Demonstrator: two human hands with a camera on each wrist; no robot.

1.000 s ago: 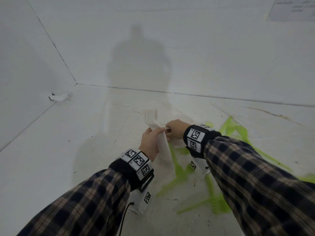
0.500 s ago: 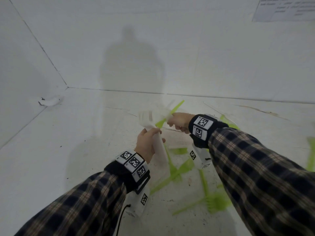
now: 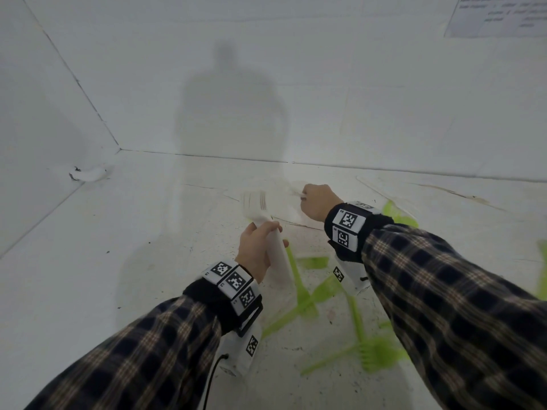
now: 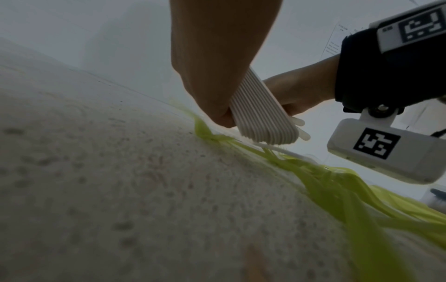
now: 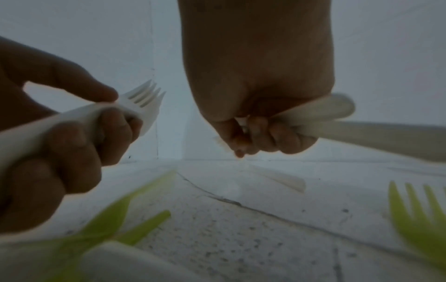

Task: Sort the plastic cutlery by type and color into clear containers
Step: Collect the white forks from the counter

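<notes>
- Head view: the left hand (image 3: pixel 257 248) clenches a thick stack of white forks (image 3: pixel 268 229), tines up and fanned a little above the fist, handles running down past the wrist. The right hand (image 3: pixel 318 201) is closed on thin white cutlery (image 3: pixel 296 192), held well above the white desk (image 3: pixel 118 276). Green forks (image 3: pixel 374 355) and other green pieces lie scattered on the desk under and between the forearms. No clear container shows in any view
- Left wrist view: the stack's handle ends (image 4: pixel 263 118) show as many flat, ribbed strips pressed edge to edge, smooth matte plastic with rounded tips; two handles sit out of line at the right side. Green plastic lies tangled on the speckled, gritty desk just below
- Right wrist view: the right grip is clenched round pale pieces (image 5: pixel 323 112); a rounded, spoon-like end sticks out to the side, though blur leaves the type unsure. The left fingers (image 5: pixel 113 133) wrap the fork necks just below the tines
- My judgement: the step is gathering the whites by type. To do it well, square the loose handles against the stack, keep spoons apart from forks, and squeeze firmly, since slick plastic slides
</notes>
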